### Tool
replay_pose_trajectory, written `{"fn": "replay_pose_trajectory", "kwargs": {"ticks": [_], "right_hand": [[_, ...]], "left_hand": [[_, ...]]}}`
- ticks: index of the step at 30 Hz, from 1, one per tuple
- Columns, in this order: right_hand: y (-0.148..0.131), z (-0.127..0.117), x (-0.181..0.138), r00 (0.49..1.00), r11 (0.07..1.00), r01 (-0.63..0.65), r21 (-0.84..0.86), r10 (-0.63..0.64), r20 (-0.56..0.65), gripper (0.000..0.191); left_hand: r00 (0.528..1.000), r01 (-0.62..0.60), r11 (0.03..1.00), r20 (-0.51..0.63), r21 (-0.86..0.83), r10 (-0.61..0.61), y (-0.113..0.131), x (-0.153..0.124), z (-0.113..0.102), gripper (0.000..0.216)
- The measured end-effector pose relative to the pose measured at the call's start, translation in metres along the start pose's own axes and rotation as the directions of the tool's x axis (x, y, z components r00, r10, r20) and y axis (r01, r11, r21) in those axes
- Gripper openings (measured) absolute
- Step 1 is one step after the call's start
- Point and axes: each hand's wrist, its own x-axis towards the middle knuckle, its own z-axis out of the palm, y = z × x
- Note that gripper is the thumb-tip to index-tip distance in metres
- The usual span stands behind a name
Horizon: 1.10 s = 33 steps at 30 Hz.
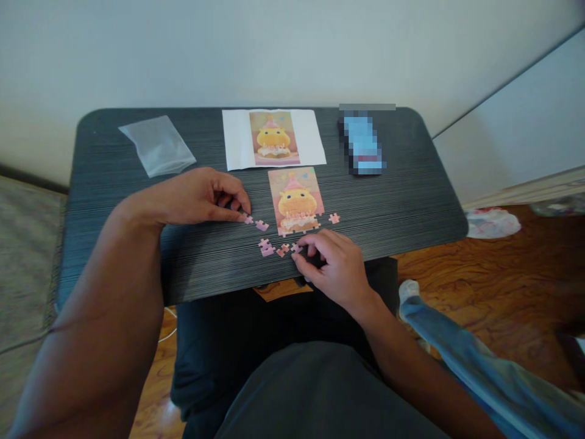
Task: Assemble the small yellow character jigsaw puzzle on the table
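Puzzle (297,201) on table (393,210), sheet (274,139) behind

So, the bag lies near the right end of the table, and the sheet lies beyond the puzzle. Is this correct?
Not quite: in the head view, the bag lies near the left end of the table. The sheet does lie beyond the puzzle.

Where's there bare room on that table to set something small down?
The widest bare patch of the table lies between the blurred device and the right edge. A narrower one separates the plastic bag from the printed sheet. It's crowded below the puzzle, with loose pieces by the left hand and right hand.
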Motion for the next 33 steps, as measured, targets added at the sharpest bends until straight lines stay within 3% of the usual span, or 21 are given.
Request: {"fn": "replay_pose_trajectory", "kwargs": {"ticks": [12, 18, 23, 27, 30, 33], "right_hand": [[-0.015, 0.015, 0.001, 0.998, 0.992, 0.055, -0.109, -0.056, -0.008, 0.022], [-0.013, 0.011, 0.005, 0.999, 0.999, 0.035, 0.007, -0.036, 0.018, 0.009], [-0.009, 0.003, 0.004, 0.997, 0.991, 0.065, 0.116, -0.068, 0.028, 0.01], [0.012, -0.01, 0.003, 0.993, 0.979, 0.061, 0.195, -0.038, -0.115, 0.006], [0.042, -0.024, 0.005, 0.967, 0.987, -0.031, 0.154, 0.069, -0.244, 0.003], [0.066, -0.036, 0.009, 0.96, 0.986, -0.102, 0.131, 0.132, -0.247, 0.015]], "left_hand": [[1.0, 0.0, 1.0, 0.012, 0.017, 0.0, 0.001, 0.001, 0.0, 0.024], [1.0, -0.015, 0.999, 0.014, 0.033, 0.015, 0.005, 0.001, -0.001, 0.023], [1.0, -0.003, 1.0, 0.008, -0.01, 0.003, 0.007, 0.0, -0.001, 0.022], [1.0, 0.006, 0.999, 0.022, -0.032, -0.005, 0.004, 0.001, 0.0, 0.028], [0.999, 0.021, 0.999, 0.028, -0.045, -0.019, 0.002, 0.002, 0.001, 0.03], [1.0, 0.023, 0.998, 0.02, -0.054, -0.022, 0.002, 0.002, 0.001, 0.029]]}}
